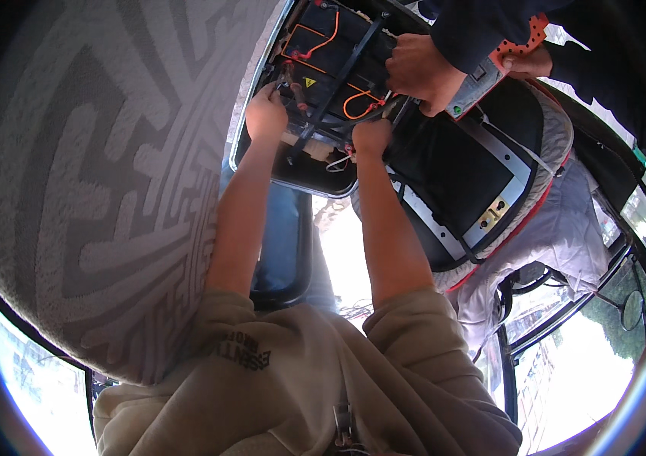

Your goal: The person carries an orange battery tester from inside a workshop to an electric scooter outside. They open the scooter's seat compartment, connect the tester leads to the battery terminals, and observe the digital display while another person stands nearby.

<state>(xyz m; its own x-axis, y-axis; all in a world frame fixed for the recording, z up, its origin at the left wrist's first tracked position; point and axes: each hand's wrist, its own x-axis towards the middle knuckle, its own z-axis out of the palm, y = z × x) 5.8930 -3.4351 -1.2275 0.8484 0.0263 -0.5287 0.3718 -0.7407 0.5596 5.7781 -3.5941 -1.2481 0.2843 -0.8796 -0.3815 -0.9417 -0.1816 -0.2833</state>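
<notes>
An open compartment holds black batteries (338, 53) linked by orange cables (310, 53). My left hand (266, 114) reaches over its left side, fingers closed at the terminal; what they pinch is too small to make out. Beside those fingertips is a reddish-handled tool (297, 93), perhaps pliers. My right hand (372, 138) is closed at the compartment's near right corner, by a black cable (365, 118). Its fingers are partly hidden, so what they hold is unclear. White wires (338, 162) hang just below it.
Another person's hand (425, 72) reaches in from the upper right; their other hand (530, 62) holds a grey device with an orange cover (479, 83). A tilted-up seat (452, 175) with metal brackets lies to the right. A patterned grey cushion (110, 167) fills the left.
</notes>
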